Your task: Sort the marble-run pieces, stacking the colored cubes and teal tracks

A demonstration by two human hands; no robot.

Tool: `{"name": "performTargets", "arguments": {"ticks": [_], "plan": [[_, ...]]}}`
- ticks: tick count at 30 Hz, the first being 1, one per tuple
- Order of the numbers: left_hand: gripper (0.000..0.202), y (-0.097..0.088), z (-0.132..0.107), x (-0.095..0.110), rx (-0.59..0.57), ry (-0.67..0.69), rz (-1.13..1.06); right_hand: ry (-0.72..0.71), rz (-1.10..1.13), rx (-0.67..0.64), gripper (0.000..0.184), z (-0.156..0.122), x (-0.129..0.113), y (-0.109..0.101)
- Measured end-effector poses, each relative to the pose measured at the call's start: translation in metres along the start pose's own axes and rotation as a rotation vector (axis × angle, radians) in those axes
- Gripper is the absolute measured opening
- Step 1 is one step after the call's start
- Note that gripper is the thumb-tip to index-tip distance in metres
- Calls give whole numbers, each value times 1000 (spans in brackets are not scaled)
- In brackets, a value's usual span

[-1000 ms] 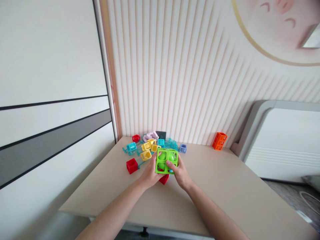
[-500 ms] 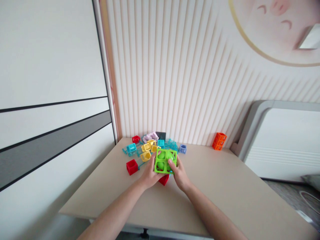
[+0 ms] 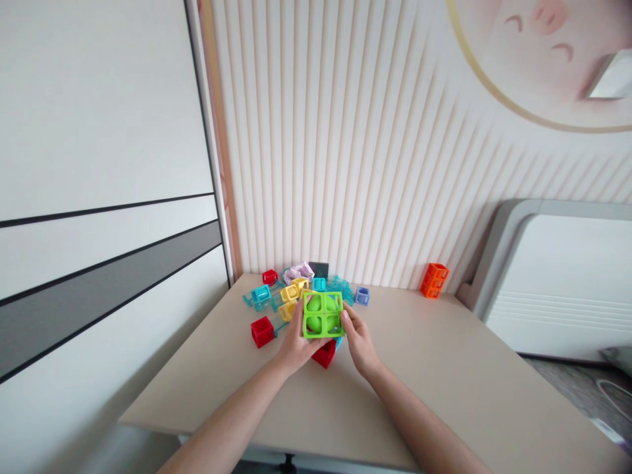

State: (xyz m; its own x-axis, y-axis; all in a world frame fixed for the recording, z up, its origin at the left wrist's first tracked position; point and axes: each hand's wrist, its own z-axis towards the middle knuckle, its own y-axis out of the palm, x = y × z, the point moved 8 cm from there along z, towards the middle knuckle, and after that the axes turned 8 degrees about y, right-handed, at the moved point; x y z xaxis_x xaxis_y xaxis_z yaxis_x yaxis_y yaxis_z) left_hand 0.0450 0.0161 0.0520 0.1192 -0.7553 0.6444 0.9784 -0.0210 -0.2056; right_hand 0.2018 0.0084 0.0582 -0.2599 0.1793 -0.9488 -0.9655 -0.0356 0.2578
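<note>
Your left hand (image 3: 294, 345) and right hand (image 3: 361, 342) hold one green four-window block (image 3: 323, 315) above the beige table (image 3: 405, 382), fingers partly curled at opposite edges. You have three red cubes (image 3: 262, 332), one periwinkle cube (image 3: 362, 295) and one three-tier orange stack (image 3: 434, 281) before a ribbed wall (image 3: 340, 145).

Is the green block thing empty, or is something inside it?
Not empty: the green block has rounded green shapes showing through its front.

The green 4-window block (image 3: 323, 315) is held between 2 hands (image 3: 295, 345).
</note>
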Motion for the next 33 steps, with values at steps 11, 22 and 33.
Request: {"name": "performTargets", "arguments": {"ticks": [11, 22, 33], "plan": [[88, 4, -1, -7, -37, -39, -45, 84, 94, -22, 73, 0, 4, 3], [86, 2, -5, -9, -37, 22, 45, 78, 40, -86, 52, -1, 3, 9], [88, 3, -3, -6, -47, 48, 47, 74, 19, -55, 51, -2, -2, 9]]}}
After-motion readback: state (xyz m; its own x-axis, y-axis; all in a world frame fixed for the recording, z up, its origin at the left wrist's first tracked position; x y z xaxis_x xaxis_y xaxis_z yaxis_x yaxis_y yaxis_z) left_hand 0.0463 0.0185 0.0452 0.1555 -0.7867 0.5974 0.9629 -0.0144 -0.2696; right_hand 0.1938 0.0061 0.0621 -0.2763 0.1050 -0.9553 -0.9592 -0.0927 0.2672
